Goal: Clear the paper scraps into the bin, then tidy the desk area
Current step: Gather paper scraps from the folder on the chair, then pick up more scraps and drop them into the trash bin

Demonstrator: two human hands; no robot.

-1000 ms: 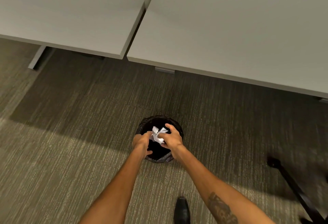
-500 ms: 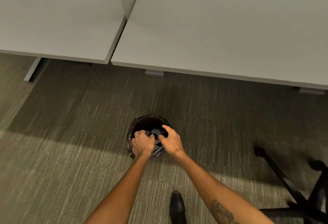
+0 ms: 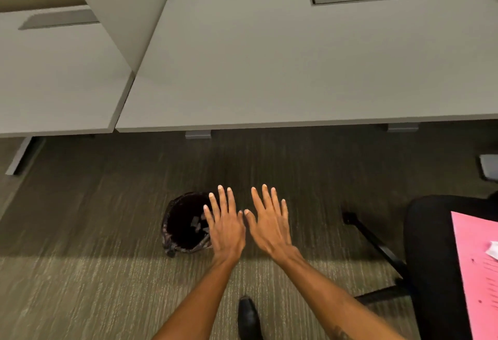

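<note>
Both the left hand (image 3: 226, 228) and right hand (image 3: 270, 225) now spread empty, their crumpled white scraps dropped into the round black-lined bin (image 3: 183, 225), so tidying the grey surface (image 3: 296, 70) comes next.

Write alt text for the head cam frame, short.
Both hands, left hand and right hand, are open, flat and empty above a carpeted floor, beside a black-lined bin holding paper scraps. Bare grey desks span the top; a pink sheet lies on a black chair at right.
</note>
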